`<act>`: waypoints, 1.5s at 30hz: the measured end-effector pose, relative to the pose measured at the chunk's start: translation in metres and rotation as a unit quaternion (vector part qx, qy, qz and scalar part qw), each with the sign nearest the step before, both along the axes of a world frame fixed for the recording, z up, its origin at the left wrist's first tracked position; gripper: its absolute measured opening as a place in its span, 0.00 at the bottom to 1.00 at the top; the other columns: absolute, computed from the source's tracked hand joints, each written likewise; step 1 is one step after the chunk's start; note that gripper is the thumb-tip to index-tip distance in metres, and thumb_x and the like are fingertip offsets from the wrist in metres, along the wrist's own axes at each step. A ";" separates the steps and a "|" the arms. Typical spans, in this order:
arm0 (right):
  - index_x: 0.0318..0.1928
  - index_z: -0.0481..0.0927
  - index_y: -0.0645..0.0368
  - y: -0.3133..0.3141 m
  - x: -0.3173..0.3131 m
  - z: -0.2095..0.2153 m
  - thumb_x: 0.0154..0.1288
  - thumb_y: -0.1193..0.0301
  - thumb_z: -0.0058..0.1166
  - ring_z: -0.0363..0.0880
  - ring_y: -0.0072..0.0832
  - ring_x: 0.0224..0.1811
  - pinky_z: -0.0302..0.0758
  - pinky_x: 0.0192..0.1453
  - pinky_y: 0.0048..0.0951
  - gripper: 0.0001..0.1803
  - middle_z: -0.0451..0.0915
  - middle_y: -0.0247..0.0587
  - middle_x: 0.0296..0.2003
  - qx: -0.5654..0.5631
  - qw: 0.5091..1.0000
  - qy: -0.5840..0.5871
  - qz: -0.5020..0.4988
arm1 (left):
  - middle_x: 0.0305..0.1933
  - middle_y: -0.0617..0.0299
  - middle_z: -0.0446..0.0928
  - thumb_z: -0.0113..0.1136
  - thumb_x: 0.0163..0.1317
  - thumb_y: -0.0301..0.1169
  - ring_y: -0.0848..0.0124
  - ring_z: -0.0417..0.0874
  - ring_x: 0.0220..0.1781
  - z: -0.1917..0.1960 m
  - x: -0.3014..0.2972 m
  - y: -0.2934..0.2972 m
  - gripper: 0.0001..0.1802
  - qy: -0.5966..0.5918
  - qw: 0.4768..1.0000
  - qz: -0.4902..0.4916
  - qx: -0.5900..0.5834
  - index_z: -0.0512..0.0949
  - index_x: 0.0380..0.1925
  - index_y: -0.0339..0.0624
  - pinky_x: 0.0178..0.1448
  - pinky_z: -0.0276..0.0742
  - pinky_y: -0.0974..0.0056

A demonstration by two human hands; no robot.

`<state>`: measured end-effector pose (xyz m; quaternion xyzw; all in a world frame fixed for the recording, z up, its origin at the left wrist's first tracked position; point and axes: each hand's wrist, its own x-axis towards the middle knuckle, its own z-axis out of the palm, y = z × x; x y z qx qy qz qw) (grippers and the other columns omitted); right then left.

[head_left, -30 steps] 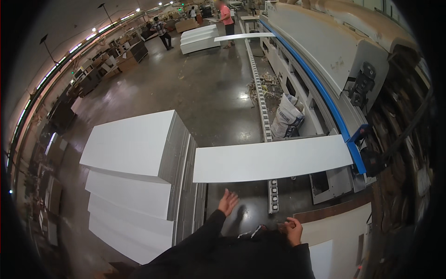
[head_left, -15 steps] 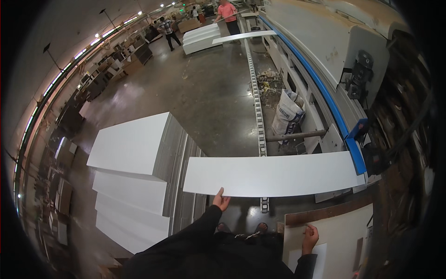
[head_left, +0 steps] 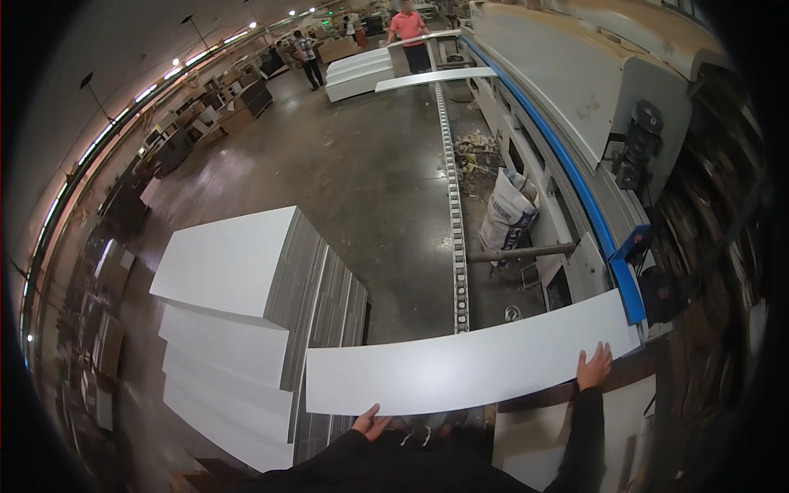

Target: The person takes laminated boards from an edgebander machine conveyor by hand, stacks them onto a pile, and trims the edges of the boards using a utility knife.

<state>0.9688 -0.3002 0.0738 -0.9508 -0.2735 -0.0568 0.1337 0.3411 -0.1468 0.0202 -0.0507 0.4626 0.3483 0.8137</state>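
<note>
A long white board [head_left: 460, 361] lies crosswise in front of me, its right end at the blue guide rail [head_left: 628, 292] of a machine. My left hand [head_left: 371, 422] grips its near edge toward the left end, thumb on top and the other fingers underneath, partly hidden. Near the right end, my right hand [head_left: 594, 366] rests on the board's near edge with fingers spread. Left of the board stands a tall stack of white panels [head_left: 226, 259], stepped on its near side.
A roller track [head_left: 456, 246] runs away from me beyond the board. A filled white sack [head_left: 507, 209] leans by the machine [head_left: 567, 90]. Farther off, another white board [head_left: 436, 79] juts from the rail near a person in a pink shirt [head_left: 407, 29]. A pale side table [head_left: 526, 435] stands nearer.
The board's left end has swung toward me with my left hand. My right hand has moved from above the side table onto the board. The person in pink has shifted slightly.
</note>
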 end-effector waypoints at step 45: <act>0.42 0.83 0.72 0.042 -0.176 -0.016 0.76 0.46 0.50 0.83 0.33 0.38 0.78 0.47 0.36 0.34 0.86 0.50 0.36 0.114 0.952 0.283 -0.021 | 0.52 0.58 0.80 0.61 0.72 0.35 0.69 0.82 0.53 0.058 -0.333 0.039 0.19 0.323 0.908 0.240 0.117 0.72 0.57 0.38 0.52 0.79 0.60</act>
